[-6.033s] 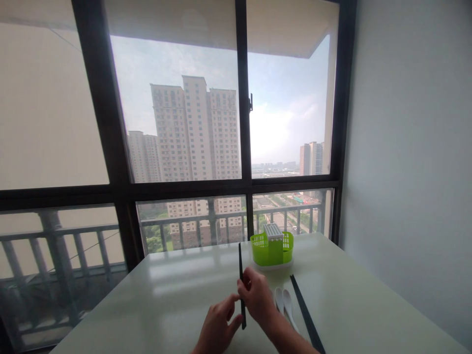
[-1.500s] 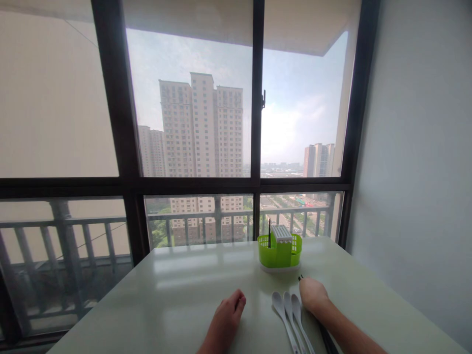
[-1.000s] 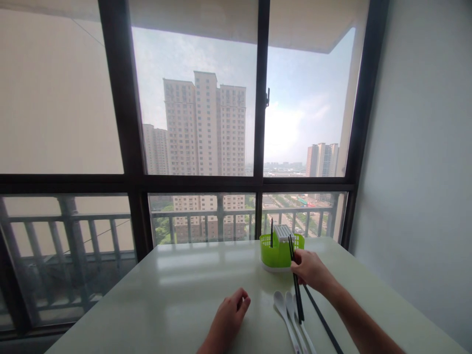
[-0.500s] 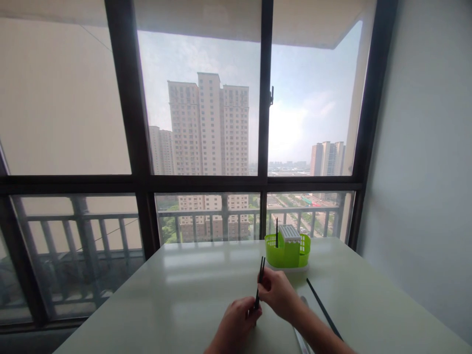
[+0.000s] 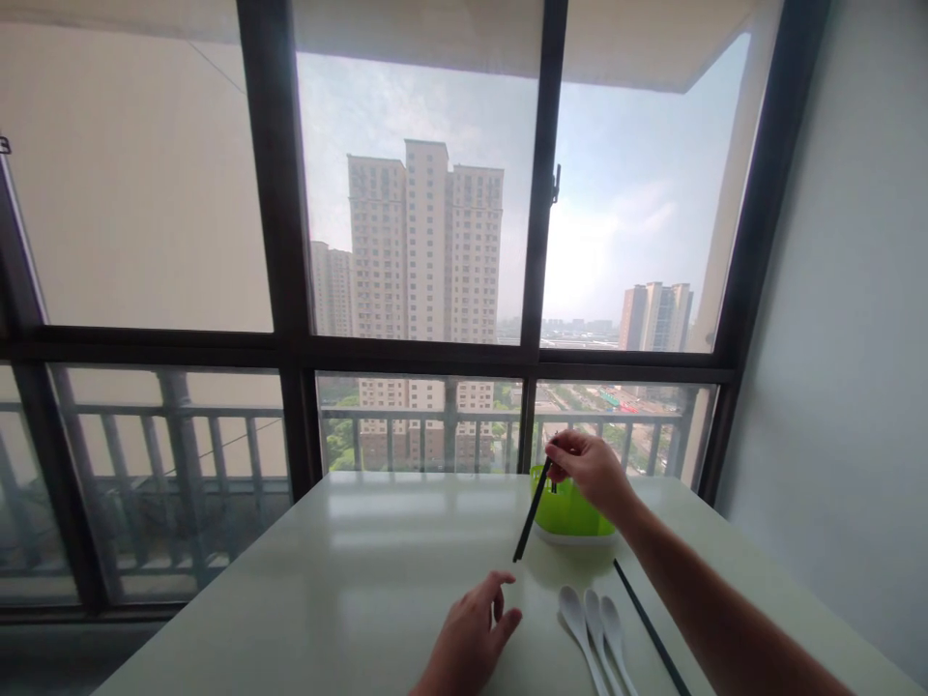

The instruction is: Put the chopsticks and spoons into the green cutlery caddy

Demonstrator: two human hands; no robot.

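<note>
Closed near the tops of a pair of black chopsticks [image 5: 533, 514], my right hand [image 5: 591, 469] is raised in front of a green utensil caddy [image 5: 576, 514]. The chopsticks slant down to the left, their lower ends in the air above the table. That hand covers much of the caddy's upper part. Below those ends, my left hand [image 5: 475, 623] is empty, with thumb and forefinger apart. Three white spoons [image 5: 594, 628] lie side by side to its right. Beyond them, a black chopstick [image 5: 649, 623] rests on the table, passing close to my right forearm.
The pale glossy table [image 5: 326, 580] reaches a large window with a dark frame [image 5: 406, 353]. A plain wall [image 5: 848, 387] stands on the right. Outside are a railing and tall buildings.
My right hand has carried the chopsticks up and right to the caddy, and they now point downward. My left hand has let go of them and opened. The spoons have come into fuller view.
</note>
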